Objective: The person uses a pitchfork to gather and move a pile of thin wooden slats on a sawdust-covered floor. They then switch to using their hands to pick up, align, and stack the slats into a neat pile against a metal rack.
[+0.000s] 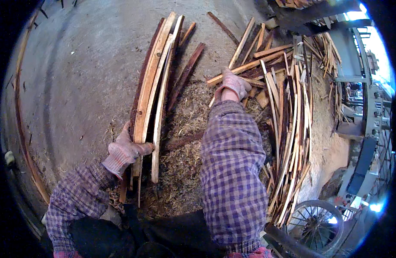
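Observation:
My left hand (pixel 128 150), in a pale knitted work glove, is closed around the near part of a bundle of long wooden strips (pixel 154 77). Some strips are pale and fresh-cut; others have dark, bark-covered edges. Another pale strip (pixel 157 155) lies just right of that hand. Stretched farther forward, my gloved right hand (pixel 234 84) has its fingers curled round a pale wooden strip (pixel 242 44) at the left edge of a loose pile. A thicker strip (pixel 254 65) crosses at its knuckles. The fingertips are partly hidden.
A long heap of wooden strips (pixel 295 129) runs along the right. Bark bits and sawdust (pixel 180 172) cover the ground between my arms. A spoked wheel (pixel 315 225) stands at the lower right, beside metal machinery (pixel 363 167). A long pole (pixel 21 116) lies along the left.

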Demonstrator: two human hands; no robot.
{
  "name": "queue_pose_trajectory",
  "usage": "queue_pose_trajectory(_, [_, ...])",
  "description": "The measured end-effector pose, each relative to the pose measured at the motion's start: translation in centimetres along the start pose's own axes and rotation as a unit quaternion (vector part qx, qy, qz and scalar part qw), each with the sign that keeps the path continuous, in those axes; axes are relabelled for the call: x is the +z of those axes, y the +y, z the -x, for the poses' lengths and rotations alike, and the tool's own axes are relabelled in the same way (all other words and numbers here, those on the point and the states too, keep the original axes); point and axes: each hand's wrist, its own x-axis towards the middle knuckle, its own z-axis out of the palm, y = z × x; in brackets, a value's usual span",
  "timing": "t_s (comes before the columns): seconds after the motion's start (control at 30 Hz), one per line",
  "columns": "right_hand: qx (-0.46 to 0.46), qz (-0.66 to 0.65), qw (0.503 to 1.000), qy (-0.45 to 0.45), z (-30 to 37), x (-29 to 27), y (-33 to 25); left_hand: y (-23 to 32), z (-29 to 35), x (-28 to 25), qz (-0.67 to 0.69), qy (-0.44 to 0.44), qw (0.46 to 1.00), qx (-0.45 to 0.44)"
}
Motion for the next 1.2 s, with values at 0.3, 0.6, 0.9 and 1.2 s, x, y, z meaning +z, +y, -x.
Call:
queue_pose_trajectory(0.3, [-0.013,0.006,0.996,-0.087,0.8,-0.3,2.3,-1.2,-0.6,0.0,0.009,0.021,1.0,-0.02])
queue_pose_trajectory(0.6, [0.023,0.032,0.998,-0.044,1.6,-0.4,1.8,-1.7,-0.6,-0.2,0.008,0.0,0.999,0.052])
queue_pose_trajectory(0.9, [-0.082,0.078,0.991,-0.077,3.2,-3.9,10.6,1.3,1.0,0.1,-0.117,0.025,0.993,-0.005])
queue_pose_trajectory(1.2, [-0.156,0.051,0.972,-0.17,17.0,-6.1,26.2,-0.8,2.8,1.1,-0.044,-0.001,0.998,0.054])
